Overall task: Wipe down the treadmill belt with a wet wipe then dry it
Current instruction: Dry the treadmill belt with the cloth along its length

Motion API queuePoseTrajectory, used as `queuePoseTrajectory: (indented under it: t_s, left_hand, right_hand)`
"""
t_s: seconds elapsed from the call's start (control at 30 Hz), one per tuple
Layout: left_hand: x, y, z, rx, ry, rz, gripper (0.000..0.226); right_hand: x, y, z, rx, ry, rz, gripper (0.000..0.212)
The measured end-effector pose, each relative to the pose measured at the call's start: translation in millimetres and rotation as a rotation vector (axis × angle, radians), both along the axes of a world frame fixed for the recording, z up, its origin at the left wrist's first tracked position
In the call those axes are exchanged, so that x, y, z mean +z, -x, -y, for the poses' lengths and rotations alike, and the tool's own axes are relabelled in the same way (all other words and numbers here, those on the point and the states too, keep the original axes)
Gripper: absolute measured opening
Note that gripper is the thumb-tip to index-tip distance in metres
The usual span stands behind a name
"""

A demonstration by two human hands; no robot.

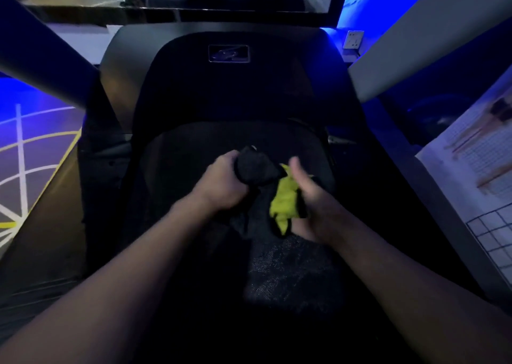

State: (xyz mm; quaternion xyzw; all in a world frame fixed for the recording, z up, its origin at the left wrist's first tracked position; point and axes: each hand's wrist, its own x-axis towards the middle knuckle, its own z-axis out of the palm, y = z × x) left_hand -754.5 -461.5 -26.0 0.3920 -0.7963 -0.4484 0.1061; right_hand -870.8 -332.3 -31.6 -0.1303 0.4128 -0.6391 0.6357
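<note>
Left hand (221, 183) is gripping a dark cloth (257, 170) above the dim treadmill belt (291, 278); right hand (313, 194), blurred, is touching a yellow-green cloth (285, 200); its fingers are hidden, so its grip cannot be told.

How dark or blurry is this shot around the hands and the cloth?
Head view: dim overall, blue light glowing at both sides, the dark treadmill belt barely lit. Head view: the right hand is motion-blurred against the black and yellow-green cloth, which the sharper left hand grips. Head view: wide-angle stretch at the edges.
</note>
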Motion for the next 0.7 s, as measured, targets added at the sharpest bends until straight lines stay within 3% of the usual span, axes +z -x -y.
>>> queuePoseTrajectory:
  t_s: [0.03, 0.1, 0.2, 0.33, 0.4, 0.47, 0.53, 0.63, 0.7]
  left_hand:
    - [-4.1, 7.2, -10.5, 0.0, 0.137, 0.061, 0.032]
    - [-15.3, 19.5, -33.8, -0.13, 0.112, -0.043, 0.037]
    - [-25.3, 27.2, -52.7, -0.183, -0.287, -0.264, 0.06]
    - [-36.0, 35.1, -54.0, -0.043, -0.621, -0.366, 0.056]
    - [-49.3, 36.8, -42.5, -0.014, -0.469, -0.186, 0.054]
    - [-68.4, 33.0, -29.1, -0.2, -0.155, 0.258, 0.076]
    - [-80.7, 26.9, -21.9, -0.287, 0.061, 0.604, 0.088]
    - [-89.4, 21.2, -14.0, -0.227, 0.097, 0.756, 0.1]
    - [-97.2, 20.0, -7.9, -0.254, 0.118, 0.81, 0.108]
  right_hand:
    - [2.4, -3.3, 5.3, -0.014, -0.075, -0.133, 0.042]
    - [3.4, -7.7, 15.9, -0.059, -0.264, -0.366, 0.048]
    - [1.3, 2.7, 18.1, -0.154, -0.403, -0.526, 0.037]
    - [-17.3, 39.0, 15.4, -0.171, -0.581, -0.677, 0.037]
    - [-29.0, 59.5, 17.4, -0.224, -0.676, -0.966, 0.037]
    - [-34.3, 78.2, 17.6, -0.216, -0.801, -1.307, 0.044]
    - [-44.1, 97.1, 15.3, -0.196, -0.831, -1.458, 0.046]
    - [-67.0, 108.1, 16.1, 0.089, -0.989, -1.65, 0.055]
    - [-81.7, 106.2, 18.1, 0.313, -1.064, -1.73, 0.075]
